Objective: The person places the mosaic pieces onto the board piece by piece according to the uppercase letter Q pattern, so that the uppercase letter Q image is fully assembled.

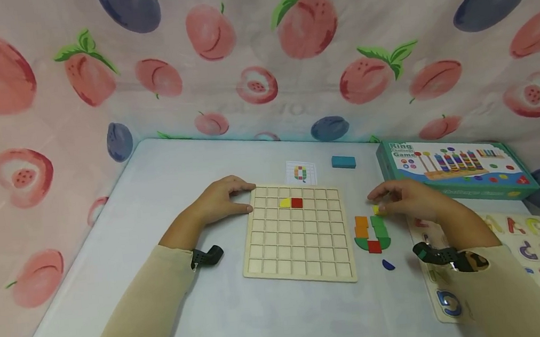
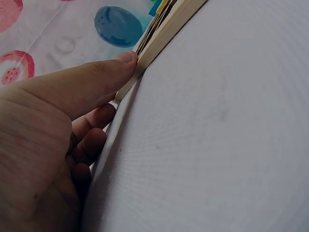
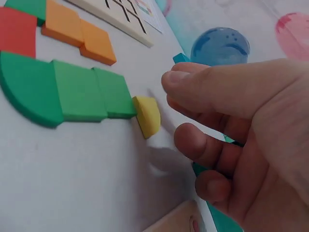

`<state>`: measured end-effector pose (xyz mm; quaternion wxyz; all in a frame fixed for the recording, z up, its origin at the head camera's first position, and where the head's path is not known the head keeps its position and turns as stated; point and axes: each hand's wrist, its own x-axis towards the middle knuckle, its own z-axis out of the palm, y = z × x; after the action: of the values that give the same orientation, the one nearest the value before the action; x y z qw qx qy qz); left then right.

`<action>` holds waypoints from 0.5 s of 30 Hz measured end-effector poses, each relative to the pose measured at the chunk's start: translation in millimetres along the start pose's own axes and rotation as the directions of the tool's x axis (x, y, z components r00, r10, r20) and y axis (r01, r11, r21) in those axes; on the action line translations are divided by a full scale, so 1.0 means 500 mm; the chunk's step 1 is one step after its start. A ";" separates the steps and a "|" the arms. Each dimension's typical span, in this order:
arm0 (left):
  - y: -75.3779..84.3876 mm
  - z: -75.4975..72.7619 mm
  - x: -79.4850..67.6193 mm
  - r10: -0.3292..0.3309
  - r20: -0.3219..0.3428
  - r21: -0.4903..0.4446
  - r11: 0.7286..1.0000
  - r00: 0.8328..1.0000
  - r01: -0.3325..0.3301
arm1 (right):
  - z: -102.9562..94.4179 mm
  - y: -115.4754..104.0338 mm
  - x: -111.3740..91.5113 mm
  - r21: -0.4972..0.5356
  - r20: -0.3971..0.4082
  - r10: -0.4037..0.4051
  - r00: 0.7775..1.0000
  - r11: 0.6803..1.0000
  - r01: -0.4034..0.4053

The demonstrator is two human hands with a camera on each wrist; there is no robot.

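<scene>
A wooden grid board (image 1: 263,238) lies on the white table, with a yellow piece (image 1: 285,203) and a red square (image 1: 296,203) in its second row. At the board's upper left edge, my left hand (image 1: 217,200) touches the side with thumb and forefinger. My right hand (image 1: 410,199) hovers at the right, nothing between its fingers. Just short of its fingertips lies a yellow rounded piece (image 3: 147,116), against the end of a row of green squares (image 3: 79,92). Orange squares (image 1: 361,227), green rounded pieces (image 1: 362,243) and another red square (image 1: 375,246) complete the U-shaped group.
Behind the board lies a pattern card (image 1: 292,173), with a blue block (image 1: 344,162) to its right. A blue half-round piece (image 1: 388,265) sits below the group. The ring game box (image 1: 458,171) and a letter puzzle board (image 1: 492,229) stand at the right, partly under my right arm.
</scene>
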<state>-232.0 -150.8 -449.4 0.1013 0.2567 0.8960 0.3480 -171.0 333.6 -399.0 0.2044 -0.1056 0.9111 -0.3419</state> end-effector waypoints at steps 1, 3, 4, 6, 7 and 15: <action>-0.001 -0.001 0.000 0.001 -0.001 0.001 1.000 1.000 -0.001 | 0.002 0.003 -0.001 -0.007 -0.002 0.003 1.000 1.000 -0.003; -0.001 -0.002 0.000 -0.002 0.002 -0.004 1.000 1.000 0.002 | 0.005 0.007 -0.002 -0.021 -0.005 0.008 1.000 1.000 -0.008; -0.001 -0.002 0.000 -0.004 0.003 -0.005 1.000 1.000 0.004 | 0.006 0.009 -0.002 -0.029 -0.007 0.013 1.000 0.999 -0.013; -0.001 -0.002 0.000 -0.007 0.004 -0.009 1.000 1.000 0.007 | 0.009 0.012 -0.002 -0.043 -0.016 0.018 1.000 0.999 -0.019; -0.001 -0.001 0.000 -0.009 0.005 -0.011 1.000 1.000 0.009 | 0.010 0.014 -0.002 -0.046 -0.019 0.020 1.000 0.999 -0.021; 0.000 -0.001 0.001 -0.016 0.002 -0.014 1.000 1.000 0.016 | 0.021 0.014 0.000 -0.074 -0.054 0.016 0.998 0.997 -0.020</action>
<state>-232.6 -151.1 -449.2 0.1069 0.2491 0.8955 0.3529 -166.9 332.8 -410.7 0.1792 -0.0958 0.9293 -0.3085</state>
